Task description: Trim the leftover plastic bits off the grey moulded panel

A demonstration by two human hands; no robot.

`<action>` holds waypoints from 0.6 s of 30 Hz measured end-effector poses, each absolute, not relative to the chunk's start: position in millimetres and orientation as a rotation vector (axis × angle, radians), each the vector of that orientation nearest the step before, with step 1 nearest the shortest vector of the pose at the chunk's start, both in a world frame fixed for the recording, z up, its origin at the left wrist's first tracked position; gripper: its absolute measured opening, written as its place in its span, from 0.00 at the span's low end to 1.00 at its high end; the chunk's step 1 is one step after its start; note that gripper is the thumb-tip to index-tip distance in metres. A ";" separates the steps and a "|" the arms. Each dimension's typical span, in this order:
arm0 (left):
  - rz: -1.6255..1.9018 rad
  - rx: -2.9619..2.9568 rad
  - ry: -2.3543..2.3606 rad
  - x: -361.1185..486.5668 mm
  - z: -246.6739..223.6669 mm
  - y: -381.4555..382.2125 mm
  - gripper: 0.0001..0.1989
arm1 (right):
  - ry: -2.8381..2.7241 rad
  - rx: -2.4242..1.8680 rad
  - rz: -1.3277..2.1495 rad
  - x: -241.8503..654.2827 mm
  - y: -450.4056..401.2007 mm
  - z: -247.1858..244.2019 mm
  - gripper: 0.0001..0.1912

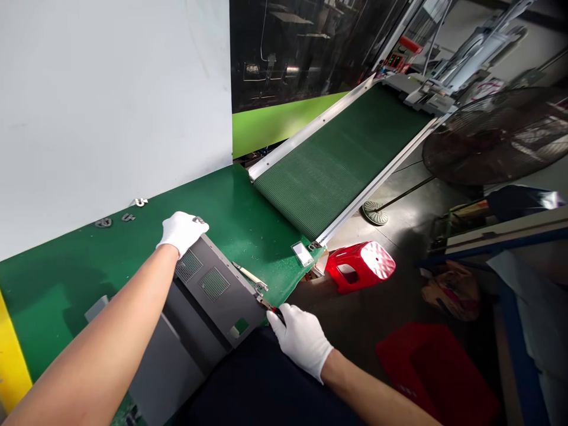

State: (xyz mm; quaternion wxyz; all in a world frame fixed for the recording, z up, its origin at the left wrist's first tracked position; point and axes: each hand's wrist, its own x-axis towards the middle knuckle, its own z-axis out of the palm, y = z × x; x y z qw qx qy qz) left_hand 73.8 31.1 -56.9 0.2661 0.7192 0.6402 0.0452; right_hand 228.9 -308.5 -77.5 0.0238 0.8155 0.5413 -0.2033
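Grey metal casing (226, 296) under left hand (181, 232); right hand (300, 342) holds red-handled tool (276, 310).

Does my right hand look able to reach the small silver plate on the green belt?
Probably yes: nothing stands between the right hand and the plate, only the belt's edge, though that hand holds a red-handled tool.

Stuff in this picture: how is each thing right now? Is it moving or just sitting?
Left hand: gloved, on a corner of the casing.
Right hand: gloved, gripping a red-handled tool.
Gray metal casing: lying on the belt.
Green conveyor belt: sloping upward; cannot tell if moving.
Pedestal fan: standing; cannot tell if spinning.
Red plastic stool: standing on the floor.
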 end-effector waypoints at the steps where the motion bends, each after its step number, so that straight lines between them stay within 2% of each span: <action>1: 0.120 1.947 1.730 74.1 -56.9 31.0 0.12 | 1.670 2.520 -0.624 228.4 -309.0 -78.4 0.25; 8: 0.128 1.940 1.728 73.2 -54.7 27.1 0.11 | 1.697 2.496 -0.585 227.5 -314.3 -80.0 0.26; 18: 0.219 1.892 1.707 67.5 -50.5 21.8 0.12 | 1.672 2.595 -0.572 221.1 -314.3 -79.0 0.22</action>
